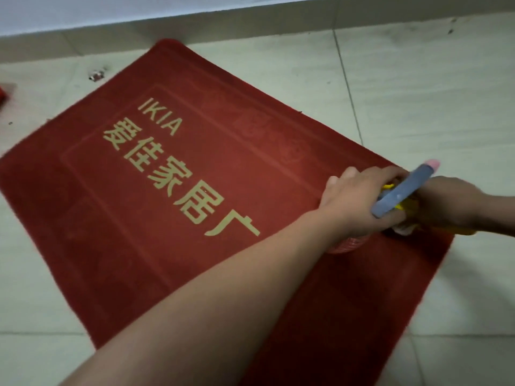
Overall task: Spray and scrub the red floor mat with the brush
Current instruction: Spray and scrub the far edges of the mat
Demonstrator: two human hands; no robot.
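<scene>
The red floor mat with gold lettering lies askew on the pale tiled floor. Both hands meet at its right edge. My left hand reaches across the mat and grips the spray bottle just under its blue-grey head, which has a pink nozzle and a yellow trigger. The clear bottle body shows below my wrist. My right hand comes in from the right and grips a yellow brush, whose pale bristle end presses on the mat near the bottle. Most of the brush is hidden by my hands.
A white wall and skirting run along the back, close to the mat's far corner. A small shiny scrap lies on the floor at the back left. Something red shows at the left edge.
</scene>
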